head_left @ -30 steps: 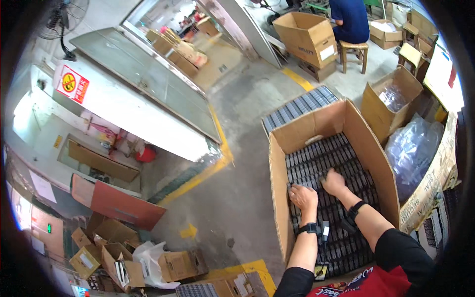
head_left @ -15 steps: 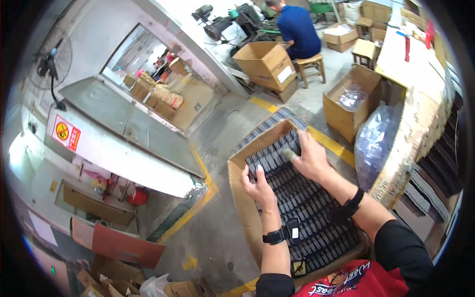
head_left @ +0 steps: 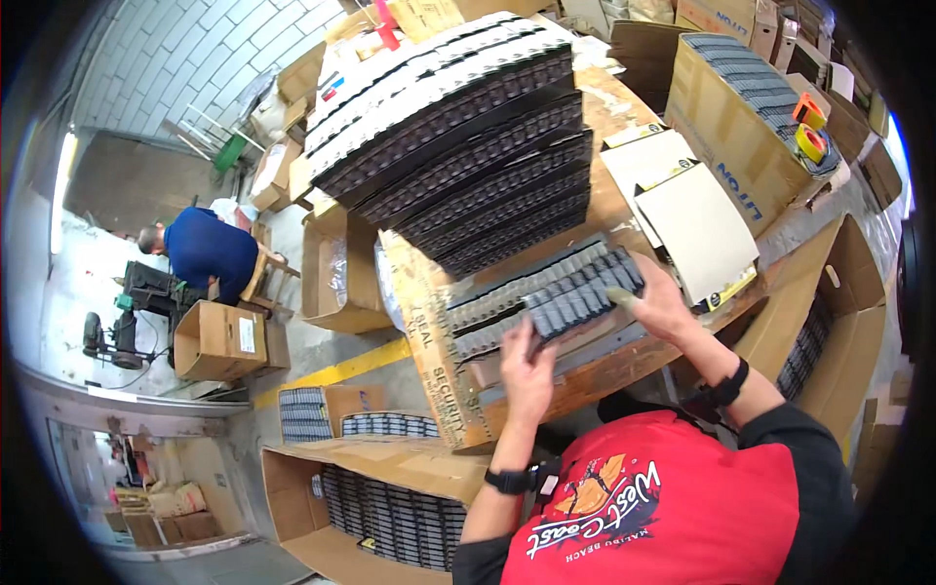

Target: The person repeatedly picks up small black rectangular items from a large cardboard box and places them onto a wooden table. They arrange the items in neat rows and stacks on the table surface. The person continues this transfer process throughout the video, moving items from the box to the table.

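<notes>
Between my two hands is a block of small dark grey ribbed pieces (head_left: 585, 295), lined up side by side. My left hand (head_left: 527, 375) grips its left end, the thumb pressed against the near side. At the other end my right hand (head_left: 661, 304) is closed on it, a pale cover on the thumb. The block is over the near edge of the wooden workbench (head_left: 595, 361). Just beyond it, partly hidden, are similar rows of grey pieces (head_left: 485, 310). I cannot tell whether the block touches them.
A tall stack of black layers (head_left: 507, 185) with white tops stands behind the rows. Flat cream cartons (head_left: 697, 229) lie right of it. Open cardboard boxes with grey pieces stand at lower left (head_left: 366, 453) and right (head_left: 829, 302). A person in blue (head_left: 210, 249) sits at far left.
My view has turned right, from the floor box to the workbench. Both hands, earlier on the rows inside that box, now hold a block of pieces over the bench.
</notes>
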